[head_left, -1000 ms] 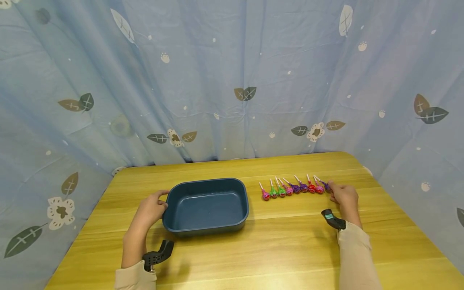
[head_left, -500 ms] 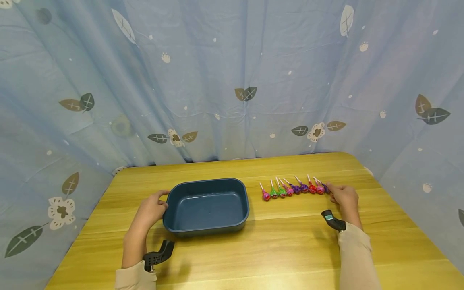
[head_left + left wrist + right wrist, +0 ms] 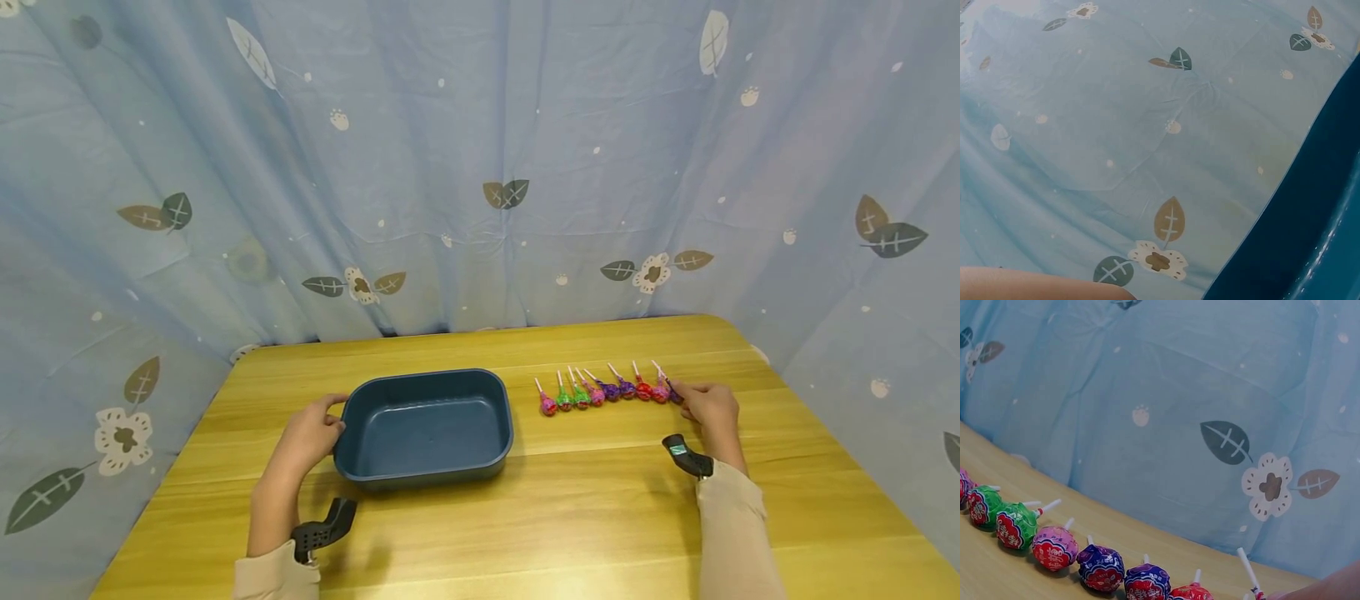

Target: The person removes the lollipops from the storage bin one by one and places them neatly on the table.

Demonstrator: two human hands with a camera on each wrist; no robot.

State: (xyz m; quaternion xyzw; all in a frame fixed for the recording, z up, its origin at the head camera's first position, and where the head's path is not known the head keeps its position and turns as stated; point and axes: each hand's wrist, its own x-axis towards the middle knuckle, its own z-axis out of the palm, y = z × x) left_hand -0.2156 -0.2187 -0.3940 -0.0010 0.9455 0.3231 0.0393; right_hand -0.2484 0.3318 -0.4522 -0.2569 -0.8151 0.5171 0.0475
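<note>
In the head view, my left hand (image 3: 311, 429) touches the left side of a dark blue plastic box (image 3: 431, 433), thumb and index finger spread along its rim. In the left wrist view, the box's wall (image 3: 1310, 187) fills the right edge. My right hand (image 3: 711, 407) pinches a purple-wrapped lollipop (image 3: 676, 394) at the right end of a lollipop row; my fingers partly cover it. Just left of it lies a pink lollipop (image 3: 660, 392). A white stick (image 3: 1249, 570) stands beside my finger at the right wrist view's lower right; whose stick it is, I cannot tell.
Several wrapped lollipops, including green (image 3: 581, 398), purple (image 3: 627, 388) and red (image 3: 643, 390) ones, lie side by side, sticks pointing back, right of the box. A wooden table (image 3: 570, 517) carries everything. A blue patterned curtain (image 3: 465, 167) hangs behind and at both sides.
My right fingers have turned the purple lollipop and brought it slightly left and down, close against the pink one, whose stick has shifted slightly. The left hand and the box stay put.
</note>
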